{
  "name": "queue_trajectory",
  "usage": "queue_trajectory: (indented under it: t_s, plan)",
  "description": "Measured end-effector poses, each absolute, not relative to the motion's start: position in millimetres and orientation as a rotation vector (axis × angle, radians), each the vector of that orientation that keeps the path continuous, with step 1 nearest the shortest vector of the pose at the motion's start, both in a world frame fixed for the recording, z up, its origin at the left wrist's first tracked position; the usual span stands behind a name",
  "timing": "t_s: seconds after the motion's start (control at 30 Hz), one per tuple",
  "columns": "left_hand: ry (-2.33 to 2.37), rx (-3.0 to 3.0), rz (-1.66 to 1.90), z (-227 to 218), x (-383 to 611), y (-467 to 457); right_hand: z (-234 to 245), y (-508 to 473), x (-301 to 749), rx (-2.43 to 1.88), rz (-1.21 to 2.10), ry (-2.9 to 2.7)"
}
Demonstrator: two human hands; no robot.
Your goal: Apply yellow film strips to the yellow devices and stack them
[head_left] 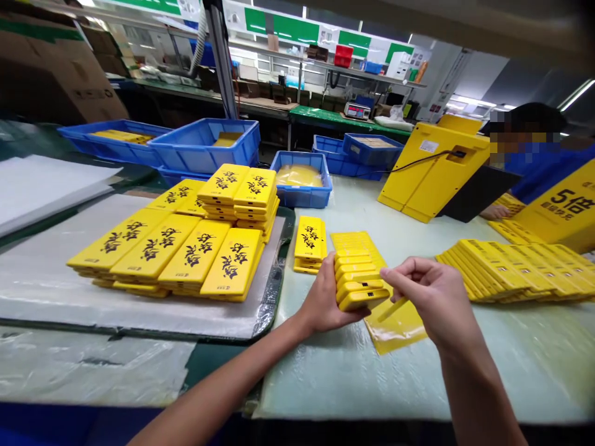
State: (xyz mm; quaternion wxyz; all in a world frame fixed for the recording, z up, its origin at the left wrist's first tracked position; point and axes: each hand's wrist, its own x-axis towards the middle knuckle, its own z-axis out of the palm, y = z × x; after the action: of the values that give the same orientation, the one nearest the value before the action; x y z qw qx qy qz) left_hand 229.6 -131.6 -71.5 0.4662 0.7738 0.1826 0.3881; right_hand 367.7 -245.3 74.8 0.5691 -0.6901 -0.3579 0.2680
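Pale table (353,378), left hand (325,303) bracing yellow cases (360,280), box (564,207) marked 5倍

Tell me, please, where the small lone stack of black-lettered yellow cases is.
Head view, centre: the small black-lettered yellow stack stands between the dark-rimmed tray to its left and the fanned row of yellow cases the left hand steadies.

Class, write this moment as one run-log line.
left hand: grips row of yellow cases | right hand: pinches yellow strip | beneath: yellow film on table
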Motion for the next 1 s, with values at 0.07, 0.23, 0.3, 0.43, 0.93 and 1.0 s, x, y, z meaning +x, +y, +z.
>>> queue_trajectory:
  t_s: [0.07,0.23,0.3,0.43,0.93,1.0]
  plan:
    - [0.438,1.911,0.952,-72,230,-132,76,-245,368,-1.614,0.636,-0.860]
    - [0.420,1.933,0.967,-73,230,-132,82,-246,368,-1.665,0.616,-0.883]
    - [0.421,1.942,0.970,-73,231,-132,83,-243,364,-1.681,0.652,-0.879]
    - [0.433,1.957,0.978,-74,231,-131,85,-238,360,-1.725,0.720,-0.855]
    - [0.433,1.903,0.946,-69,231,-132,85,-227,366,-1.913,0.631,-1.033]
    - [0.435,1.912,0.945,-70,231,-131,88,-228,370,-2.022,0.536,-1.160]
